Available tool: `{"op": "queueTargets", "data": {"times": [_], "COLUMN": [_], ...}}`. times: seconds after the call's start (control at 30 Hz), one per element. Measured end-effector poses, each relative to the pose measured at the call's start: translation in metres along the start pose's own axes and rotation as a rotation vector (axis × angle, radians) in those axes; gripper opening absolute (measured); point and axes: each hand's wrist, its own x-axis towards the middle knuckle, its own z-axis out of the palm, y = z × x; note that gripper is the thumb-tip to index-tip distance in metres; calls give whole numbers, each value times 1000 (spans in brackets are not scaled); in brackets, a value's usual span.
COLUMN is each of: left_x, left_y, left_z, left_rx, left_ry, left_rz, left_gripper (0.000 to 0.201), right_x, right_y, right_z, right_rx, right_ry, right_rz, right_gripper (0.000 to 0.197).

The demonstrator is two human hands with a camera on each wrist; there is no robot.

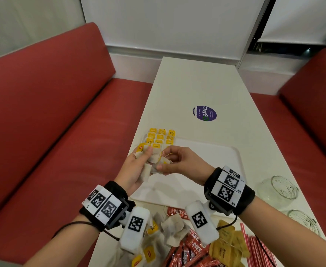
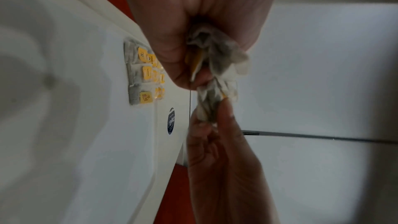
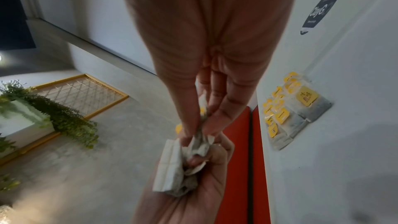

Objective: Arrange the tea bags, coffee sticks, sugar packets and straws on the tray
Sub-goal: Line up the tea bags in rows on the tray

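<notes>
Above the white tray [image 1: 216, 157], my left hand [image 1: 137, 166] grips a bunch of tea bags [image 1: 154, 160] with yellow tags. My right hand [image 1: 169, 160] pinches one tea bag [image 2: 208, 106] at the edge of that bunch, thumb and forefinger closed on it [image 3: 201, 135]. Rows of tea bags [image 1: 161, 137] lie flat at the tray's far left corner [image 2: 142, 77] [image 3: 290, 108]. Near the table's front edge lie loose tea bags [image 1: 169, 228], red coffee sticks [image 1: 193, 253], brown sugar packets [image 1: 229, 245] and red-striped straws [image 1: 254, 245].
The white table [image 1: 196, 83] runs between two red benches [image 1: 61, 112]. Two clear glass jars [image 1: 281, 187] lie at the right edge. A round purple sticker [image 1: 204, 113] sits beyond the tray. Most of the tray's surface is bare.
</notes>
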Motion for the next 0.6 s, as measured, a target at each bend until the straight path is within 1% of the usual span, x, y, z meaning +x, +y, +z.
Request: {"op": "queueTargets", "data": {"times": [0.13, 0.3, 0.4, 0.53, 0.6], "left_x": [4, 10, 13, 18, 19], "left_y": [1, 1, 3, -2, -5], "left_z": [-4, -12, -18, -25, -25], "left_rx": [-86, -98, 30, 193, 348], "left_ry": [128, 124, 94, 35, 10], "left_rz": [-34, -70, -94, -135, -102], "left_gripper": [18, 15, 16, 15, 15], "right_x": [0, 2, 5, 12, 15], "right_y": [0, 4, 5, 9, 13], "right_z": [-6, -10, -13, -13, -12], "right_rx": [-54, -84, -74, -121, -115], "right_ry": [53, 120, 131, 166, 165], "right_rz": [23, 39, 38, 21, 30], "right_gripper": [19, 12, 9, 9, 8]}}
